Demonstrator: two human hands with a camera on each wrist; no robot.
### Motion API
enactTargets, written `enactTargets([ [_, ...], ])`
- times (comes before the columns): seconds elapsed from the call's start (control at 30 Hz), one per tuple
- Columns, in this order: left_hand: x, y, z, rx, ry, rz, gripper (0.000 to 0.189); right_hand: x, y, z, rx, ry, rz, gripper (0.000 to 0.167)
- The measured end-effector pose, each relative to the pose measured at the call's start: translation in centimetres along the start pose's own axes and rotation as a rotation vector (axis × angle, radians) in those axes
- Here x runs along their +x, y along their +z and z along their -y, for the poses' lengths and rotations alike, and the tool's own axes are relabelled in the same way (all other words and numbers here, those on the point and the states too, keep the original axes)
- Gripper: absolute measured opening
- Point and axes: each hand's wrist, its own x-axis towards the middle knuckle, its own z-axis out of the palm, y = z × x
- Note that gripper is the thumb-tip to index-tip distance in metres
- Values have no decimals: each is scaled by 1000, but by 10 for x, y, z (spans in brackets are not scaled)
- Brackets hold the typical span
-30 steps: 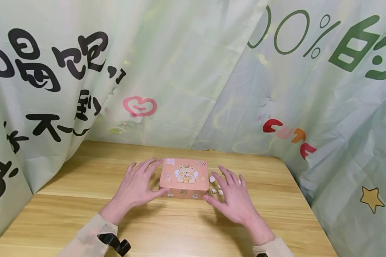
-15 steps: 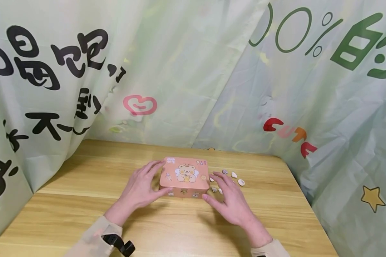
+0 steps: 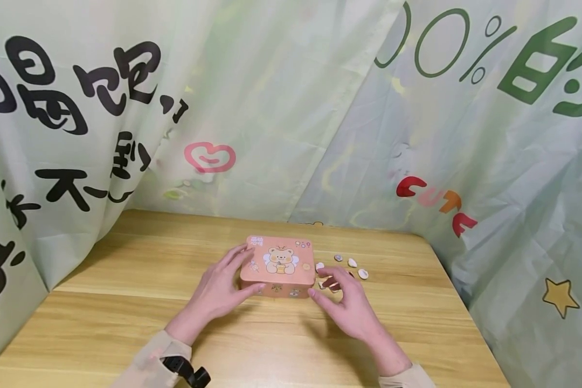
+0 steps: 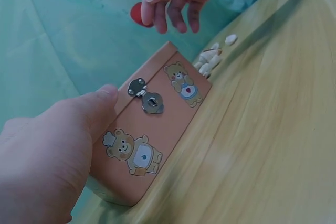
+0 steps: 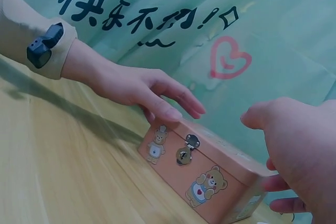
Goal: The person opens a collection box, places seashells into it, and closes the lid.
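Note:
A peach-pink lidded box [image 3: 281, 277] with a bear picture on top stands on the table. The metal clasp [image 4: 152, 102] on its front is fastened in the left wrist view, and the lid is down. My left hand [image 3: 215, 288] holds the box's left end, thumb on the front lid edge and fingers over the left side. Off the right end hovers my right hand [image 3: 351, 307], fingers loosely bent with nothing in them. In the right wrist view this hand [image 5: 304, 150] is apart from the box. Small white shells [image 3: 363, 274] lie beyond it, some partly hidden by its fingers.
The wooden table [image 3: 271, 345] extends all round the box. A pale printed curtain [image 3: 252, 108] hangs along its back and sides. A black wrist camera [image 3: 186, 371] sits on the left sleeve.
My left hand has moved right, onto the box's left end. My right hand has lowered slightly and its fingers have bent more, uncovering several shells. The box stays in place.

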Motion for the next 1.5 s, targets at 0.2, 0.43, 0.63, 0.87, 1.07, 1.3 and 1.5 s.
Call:
enactTargets([
  [0.2,0,7,-3,-61,-27,3,90,-2,4,3,71,5,-11,31],
  [0.43,-2,14,-5,-107,-47,21,87,-5,11,4,129,10,-2,20],
  [0.63,-2,17,-3,-183,-33,-2,83,-8,20,4,181,30,75,12],
  [0.87,-3,20,-2,-216,-41,-10,82,-7,31,4,221,52,143,15],
  [1.07,-2,22,0,-249,-36,-18,80,-4,40,5,234,118,171,22],
  [1.3,-2,21,-2,-288,-49,-18,79,-4,49,6,294,193,159,28],
  [1.5,-2,20,-3,-294,-54,-18,77,-2,58,6,343,220,155,32],
])
